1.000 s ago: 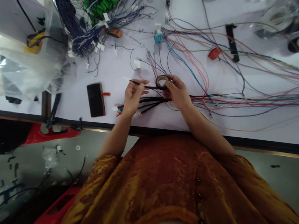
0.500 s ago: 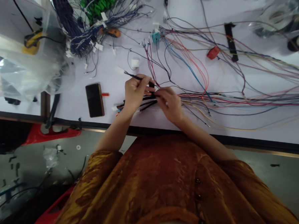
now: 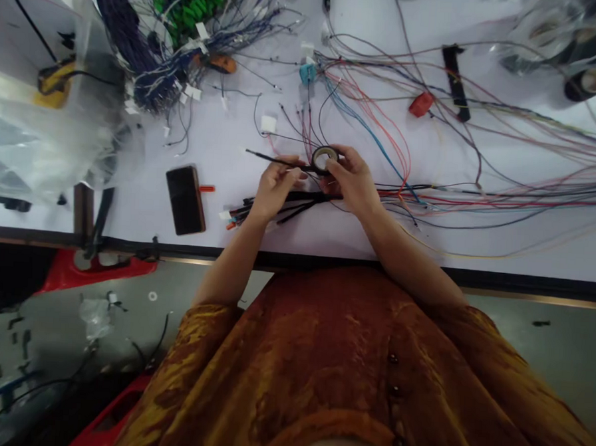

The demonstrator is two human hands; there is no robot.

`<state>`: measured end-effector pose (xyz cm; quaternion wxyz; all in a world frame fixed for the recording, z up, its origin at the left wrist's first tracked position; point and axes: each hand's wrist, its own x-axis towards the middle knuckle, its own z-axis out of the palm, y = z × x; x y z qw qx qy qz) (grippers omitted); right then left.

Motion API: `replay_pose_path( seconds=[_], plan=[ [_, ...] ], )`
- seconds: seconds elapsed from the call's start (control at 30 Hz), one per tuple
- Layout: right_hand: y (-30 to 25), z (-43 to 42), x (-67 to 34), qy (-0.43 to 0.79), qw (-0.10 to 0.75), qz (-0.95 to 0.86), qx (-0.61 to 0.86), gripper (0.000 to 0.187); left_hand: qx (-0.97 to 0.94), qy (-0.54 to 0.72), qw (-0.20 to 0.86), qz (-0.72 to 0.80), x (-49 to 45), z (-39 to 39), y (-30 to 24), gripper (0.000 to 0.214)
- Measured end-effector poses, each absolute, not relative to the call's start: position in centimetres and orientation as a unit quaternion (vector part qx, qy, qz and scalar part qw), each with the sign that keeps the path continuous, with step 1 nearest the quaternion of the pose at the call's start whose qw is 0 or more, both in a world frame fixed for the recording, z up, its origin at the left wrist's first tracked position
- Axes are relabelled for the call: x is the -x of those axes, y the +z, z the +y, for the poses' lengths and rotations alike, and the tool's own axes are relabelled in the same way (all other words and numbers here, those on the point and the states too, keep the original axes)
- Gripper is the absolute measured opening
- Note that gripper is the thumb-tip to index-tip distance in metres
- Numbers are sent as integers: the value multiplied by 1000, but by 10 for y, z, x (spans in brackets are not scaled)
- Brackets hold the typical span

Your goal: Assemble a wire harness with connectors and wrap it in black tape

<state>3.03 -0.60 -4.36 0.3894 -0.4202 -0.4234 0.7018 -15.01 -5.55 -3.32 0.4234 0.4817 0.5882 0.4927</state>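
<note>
Two grips work close together: my left grip (image 3: 274, 192) pinches one thin black wire (image 3: 274, 159), my right grip (image 3: 354, 181) presses the black tape roll (image 3: 324, 159) at 2 o'clock from it, and I should keep the tape tight.

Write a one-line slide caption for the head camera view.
Left hand holds black wires; right hand grips a black tape roll over a white bench strewn with coloured wires.

A roll of black electrical tape (image 3: 324, 159) stands on edge mid-frame, trailing onto a thin black wire (image 3: 266, 156), above a black wire bundle (image 3: 291, 205).
</note>
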Motion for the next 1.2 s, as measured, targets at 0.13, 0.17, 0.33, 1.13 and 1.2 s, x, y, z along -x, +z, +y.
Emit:
replay_pose_path(
  seconds=[0.13,0.17,0.33,1.13,1.2],
  plan=[
    [-56,-1,-30,687,396,-446,415,48,-503,485,413,585,143,-49,-38,38],
    [-57,-1,-29,681,401,-451,415,49,-483,490,411,598,141,-47,-39,37],
    [-38,-17,-34,576,424,-548,434,55,-426,504,400,636,134,-41,-37,31],
    [24,23,-31,455,302,-731,409,18,-751,247,-1,612,103,-79,-2,22],
    [20,36,-18,427,274,-754,417,18,-760,231,-22,608,104,-78,-6,23]
  ],
)
